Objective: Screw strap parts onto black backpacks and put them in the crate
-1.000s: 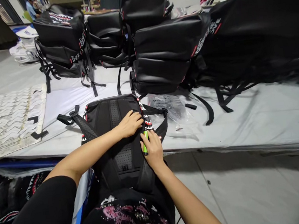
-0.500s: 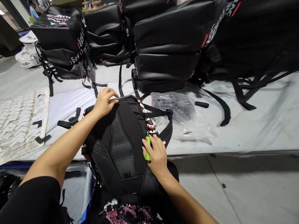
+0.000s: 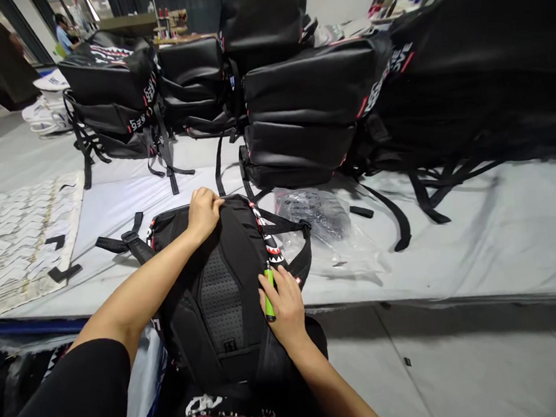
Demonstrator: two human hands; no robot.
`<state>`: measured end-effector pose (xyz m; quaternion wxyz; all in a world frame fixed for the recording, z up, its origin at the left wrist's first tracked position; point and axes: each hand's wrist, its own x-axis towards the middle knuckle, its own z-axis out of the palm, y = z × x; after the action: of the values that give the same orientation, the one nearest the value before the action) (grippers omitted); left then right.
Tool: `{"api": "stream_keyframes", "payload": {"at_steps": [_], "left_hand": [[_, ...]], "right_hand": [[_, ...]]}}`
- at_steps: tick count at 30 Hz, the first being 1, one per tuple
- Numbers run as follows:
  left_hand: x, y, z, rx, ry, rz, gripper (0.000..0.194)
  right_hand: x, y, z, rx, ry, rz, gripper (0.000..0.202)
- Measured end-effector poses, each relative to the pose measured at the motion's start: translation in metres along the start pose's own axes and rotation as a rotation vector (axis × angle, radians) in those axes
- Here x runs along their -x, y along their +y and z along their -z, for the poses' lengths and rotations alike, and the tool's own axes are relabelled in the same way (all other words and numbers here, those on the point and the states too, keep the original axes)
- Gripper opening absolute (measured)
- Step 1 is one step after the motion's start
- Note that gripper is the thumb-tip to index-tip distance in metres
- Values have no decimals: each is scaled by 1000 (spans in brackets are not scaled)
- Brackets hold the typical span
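A black backpack (image 3: 222,299) leans against the table edge in front of me, its padded back panel facing up and shark-tooth print along its sides. At its top edge, my left hand (image 3: 204,212) is closed on the fabric, fingertips pinching near the middle. My right hand (image 3: 285,305) rests at the bag's right side, its fingers around a slim green lighter (image 3: 269,293) with a metal tip pointing away from me. A shoulder strap (image 3: 305,248) loops out just beyond that hand.
Stacked black backpacks (image 3: 300,105) line the back of the white-covered table (image 3: 450,257), straps trailing forward. A clear plastic bag (image 3: 316,221) lies right of my backpack. To the left is a sheet with rows of pale pieces (image 3: 15,240). A person (image 3: 65,35) sits far off.
My view has tilted up a little, showing more of the background. My left hand has shifted slightly along the backpack's top edge. The right hand keeps the lighter at the bag's side.
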<state>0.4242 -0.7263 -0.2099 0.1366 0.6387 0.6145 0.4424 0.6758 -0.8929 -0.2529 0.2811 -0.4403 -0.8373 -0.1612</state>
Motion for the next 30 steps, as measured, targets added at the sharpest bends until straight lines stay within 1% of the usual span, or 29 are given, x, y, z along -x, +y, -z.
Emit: {"api": "stream_keyframes", "payload": {"at_steps": [2,3,4,5,6,7,8,9,10,11,12,13,15,17,19,22,25,26,28,30], "left_hand": [[6,9,18,31,-54,-19,29],[13,18,30,61,-157,-80,39],[22,28,41,97,-322,-185,47],[33,40,51,135,-518,-311,51],[44,51,59,166,-715,-441,49],[54,62,62,176,-844,-527,41],[61,70,62,166,-906,-572,31],[66,74,57,144,-889,-562,22],[67,76,48,104,-807,-519,19],[65,73,36,45,-726,-491,20],[60,69,22,-31,-657,-491,22],[54,62,8,-117,-608,-521,25],[40,51,-16,-289,-549,-617,33],[30,45,-30,-386,-540,-709,44],[27,45,-35,-385,-557,-797,51],[32,49,-34,-299,-590,-912,56],[29,45,-35,-264,-615,-926,58],[23,41,-35,-277,-626,-931,58],[5,29,-32,-316,-628,-938,57],[-18,14,-24,-336,-590,-915,56]], "right_hand": [[0,0,-1,-4,9,-1,39],[1,1,-1,-6,13,0,39],[1,1,-2,-9,18,3,40],[1,2,-2,-13,21,4,39],[2,2,-3,-16,19,4,39],[2,2,-4,-18,17,0,39],[3,2,-4,-19,17,-6,39],[3,2,-4,-22,18,-14,39],[4,1,-5,-28,20,-23,40],[4,0,-4,-36,20,-30,40],[5,0,-4,-43,19,-36,40],[5,-1,-3,-47,14,-42,40],[5,-3,-1,-42,0,-49,41],[6,-3,1,-24,-3,-46,40],[7,-3,1,-13,0,-40,41],[11,0,0,-25,6,-40,43],[12,2,-2,-56,0,-46,46],[13,3,-2,-65,-6,-48,45],[12,3,-2,-73,-18,-48,44],[12,3,-1,-77,-26,-41,43]]}}
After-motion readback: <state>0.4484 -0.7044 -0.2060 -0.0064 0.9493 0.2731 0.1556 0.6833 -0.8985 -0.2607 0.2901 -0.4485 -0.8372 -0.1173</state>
